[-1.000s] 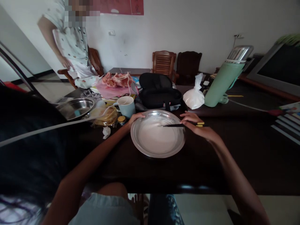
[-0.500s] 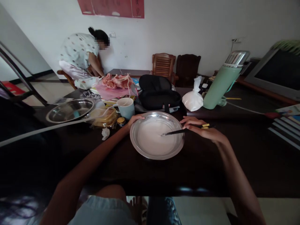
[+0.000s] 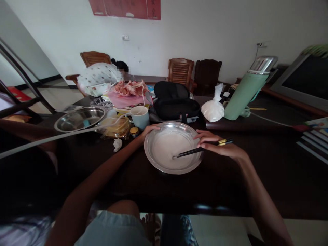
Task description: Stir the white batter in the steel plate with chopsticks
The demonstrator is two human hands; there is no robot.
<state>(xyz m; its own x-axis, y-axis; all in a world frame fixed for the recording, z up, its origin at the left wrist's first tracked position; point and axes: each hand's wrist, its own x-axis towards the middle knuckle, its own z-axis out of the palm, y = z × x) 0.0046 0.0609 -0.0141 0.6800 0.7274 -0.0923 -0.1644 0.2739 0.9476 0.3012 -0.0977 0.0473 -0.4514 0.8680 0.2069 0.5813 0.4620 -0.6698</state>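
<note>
A single camera is sitting on the person's head and is looking forward and down across the counter (image 3: 164,191). It is viewing the bowl (image 3: 176,171) from quite near, around the middle of the picture. The lap (image 3: 115,227) is showing from above at the bottom; the wall (image 3: 217,30) is standing farther away, facing the camera.

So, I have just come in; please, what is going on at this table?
A seated person's left hand touches the rim of a metal bowl. The right hand holds black chopsticks, their tips in the whitish mixture inside. Beyond the bowl are a black case, a knotted clear bag with white contents and a green flask. Another person bends over farther back.
</note>
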